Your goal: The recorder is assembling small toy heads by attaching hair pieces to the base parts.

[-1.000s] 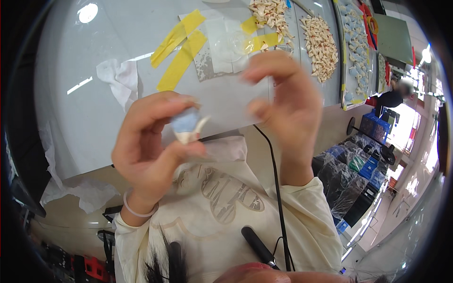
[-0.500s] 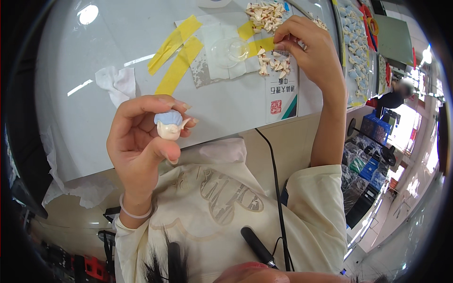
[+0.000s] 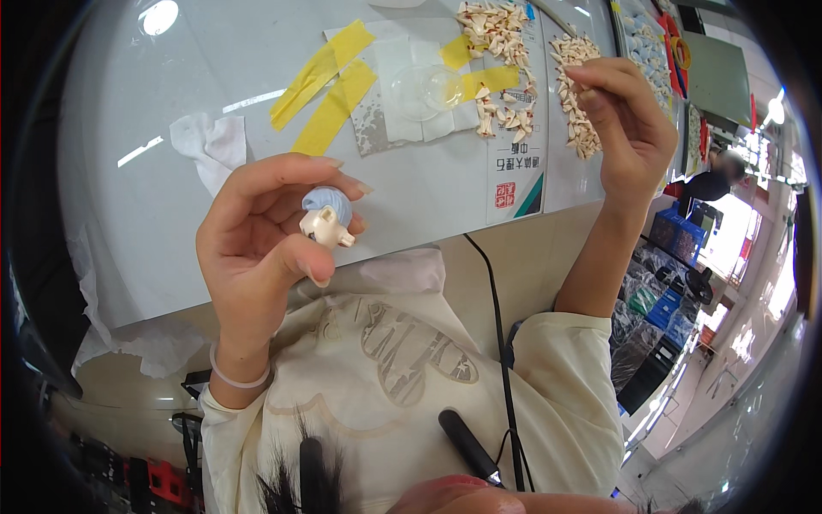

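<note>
My left hand point(image 3: 257, 227) pinches a small doll head point(image 3: 318, 226) between thumb and fingers, above the table's near edge. Blue moulded hair caps the cream head, and a short cream piece sticks out at its lower right. Over at the right, my right hand point(image 3: 629, 124) hovers at a pile of small pointed cream pieces point(image 3: 578, 128), some with reddish-brown ends. Its index finger and thumb are apart, with nothing visible between them. More such pieces lie in an upper pile point(image 3: 497, 32) and a smaller lower group point(image 3: 486, 116).
A round clear dish point(image 3: 428, 92) sits on white tissue point(image 3: 390, 77) over a grey speckled sheet point(image 3: 366, 128). Yellow tape strips point(image 3: 338, 103) lie beside it. Crumpled tissue point(image 3: 210, 146) is at the left. Several blue-topped parts point(image 3: 642, 43) stand at far right. A black cable point(image 3: 492, 291) hangs in front.
My right hand has moved right, from the yellow tape by the lower group to the right-hand pile, and its pinch has parted. My left hand has turned the doll head.
</note>
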Demonstrator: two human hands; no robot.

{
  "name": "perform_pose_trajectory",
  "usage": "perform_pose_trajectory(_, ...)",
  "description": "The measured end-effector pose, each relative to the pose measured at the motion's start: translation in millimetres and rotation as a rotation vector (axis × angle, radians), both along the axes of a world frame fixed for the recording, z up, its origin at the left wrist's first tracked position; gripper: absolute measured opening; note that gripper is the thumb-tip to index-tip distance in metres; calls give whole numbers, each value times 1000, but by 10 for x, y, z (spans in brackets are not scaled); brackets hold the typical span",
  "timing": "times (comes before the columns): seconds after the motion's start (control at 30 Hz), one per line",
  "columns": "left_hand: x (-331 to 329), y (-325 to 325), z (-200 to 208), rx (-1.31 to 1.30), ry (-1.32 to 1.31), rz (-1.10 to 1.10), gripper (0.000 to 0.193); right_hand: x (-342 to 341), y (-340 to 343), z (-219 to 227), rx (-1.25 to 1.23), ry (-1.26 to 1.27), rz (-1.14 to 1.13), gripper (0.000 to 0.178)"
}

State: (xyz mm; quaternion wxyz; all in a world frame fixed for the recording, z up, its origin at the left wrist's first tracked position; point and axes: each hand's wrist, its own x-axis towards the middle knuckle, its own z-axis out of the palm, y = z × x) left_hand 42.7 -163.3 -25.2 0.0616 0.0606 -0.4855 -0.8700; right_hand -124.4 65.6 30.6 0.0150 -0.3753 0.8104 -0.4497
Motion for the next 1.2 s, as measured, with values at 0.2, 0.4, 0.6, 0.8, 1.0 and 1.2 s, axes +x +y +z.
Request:
perform_pose_trajectory(0.2, -16, -35, -42, 71, -12, 16, 50, 94, 104, 125, -383, -277, 121, 10)
perform_pose_trajectory(0.4, -6, -85, -57, 87, 45, -29, 43, 154, 101, 285, -542, -502, 211, 13)
perform_pose_trajectory(0.6, -55, -37, 8, -17, -86, 27, 43, 29, 93, 150, -480, -560, 257, 21)
perform_pose_trajectory(0.8, -39, -87, -84, 186, 107, -36, 36, -57, 79, 4, -416, -684, 379, 24)
perform_pose_trajectory(1.0, -40, -60, 0, -17, -55, -20, 45, 61, -171, 61, -291, -650, 151, 14)
perform_pose_trajectory(1.2, -42, -35, -23, -26, -29, -1, 43, 118, -476, 96, -61, -434, -123, 16)
